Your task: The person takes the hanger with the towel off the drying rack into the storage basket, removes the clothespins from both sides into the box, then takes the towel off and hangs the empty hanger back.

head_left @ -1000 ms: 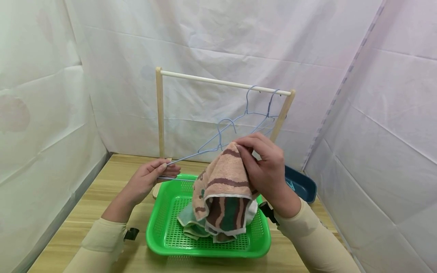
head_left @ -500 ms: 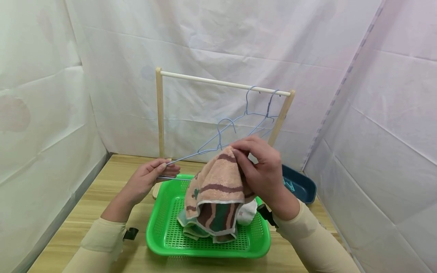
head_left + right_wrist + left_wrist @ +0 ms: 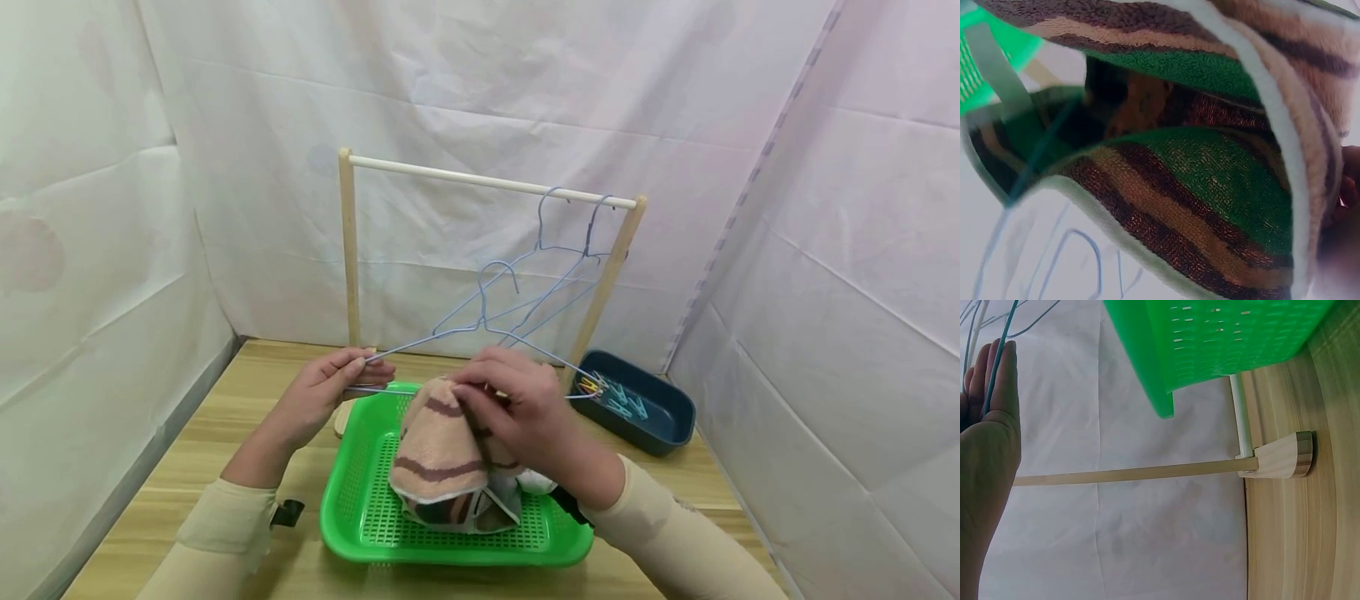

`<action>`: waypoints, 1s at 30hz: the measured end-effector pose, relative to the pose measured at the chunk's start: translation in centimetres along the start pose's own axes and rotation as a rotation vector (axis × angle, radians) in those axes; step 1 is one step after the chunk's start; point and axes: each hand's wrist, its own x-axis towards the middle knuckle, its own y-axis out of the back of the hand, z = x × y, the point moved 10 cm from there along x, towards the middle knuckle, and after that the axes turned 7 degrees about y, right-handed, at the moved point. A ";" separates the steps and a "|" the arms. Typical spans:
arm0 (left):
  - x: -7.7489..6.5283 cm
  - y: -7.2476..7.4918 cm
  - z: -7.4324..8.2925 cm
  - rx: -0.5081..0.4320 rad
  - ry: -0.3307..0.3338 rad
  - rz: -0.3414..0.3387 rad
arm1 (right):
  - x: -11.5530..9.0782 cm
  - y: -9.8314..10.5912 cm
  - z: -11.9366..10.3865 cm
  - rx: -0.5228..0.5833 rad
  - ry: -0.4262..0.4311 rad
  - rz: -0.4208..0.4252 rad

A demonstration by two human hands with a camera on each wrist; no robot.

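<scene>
My left hand (image 3: 326,392) pinches the left end of a light-blue wire hanger (image 3: 540,347), which is held with its hook up. In the left wrist view, the hanger's wire (image 3: 999,369) runs along the fingers of that hand (image 3: 988,444). My right hand (image 3: 517,408) pinches the top of a peach towel (image 3: 438,442) with brown stripes and white edging. The towel droops in folds over the green basket and overlaps the hanger's lower bar in the head view. Its green and brown striped side (image 3: 1210,187) fills much of the right wrist view.
Below the hands stands a green plastic basket (image 3: 337,517), with a white cloth (image 3: 534,482) in it. Behind it, a rack with a white rod (image 3: 450,175) carries two blue hangers (image 3: 542,221) near its right post. At the right is a dark blue tray (image 3: 663,437) with clothespins (image 3: 633,407).
My right hand has moved left and down with the towel, uncovering the hanger's right arm and the clothespins in the tray. My left hand keeps its place on the hanger.
</scene>
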 end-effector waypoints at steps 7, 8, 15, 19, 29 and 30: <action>0.0 0.1 0.2 0.020 0.003 0.006 | -0.9 -3.2 -0.2 0.023 0.004 -0.118; 0.0 0.1 0.2 0.022 0.002 0.007 | -1.0 -3.6 -0.2 0.020 0.006 -0.135; -0.1 0.2 0.2 0.030 -0.003 0.010 | -1.8 -6.5 0.5 0.005 -0.012 -0.289; -0.1 0.1 0.2 0.025 -0.002 0.009 | -2.7 -8.2 0.7 0.042 -0.042 -0.377; 0.0 0.1 0.2 -0.013 -0.010 -0.001 | -4.8 -12.4 2.1 0.043 -0.123 -0.582; 0.0 0.0 0.2 -0.013 -0.012 -0.003 | -5.0 -12.8 2.3 0.035 -0.138 -0.605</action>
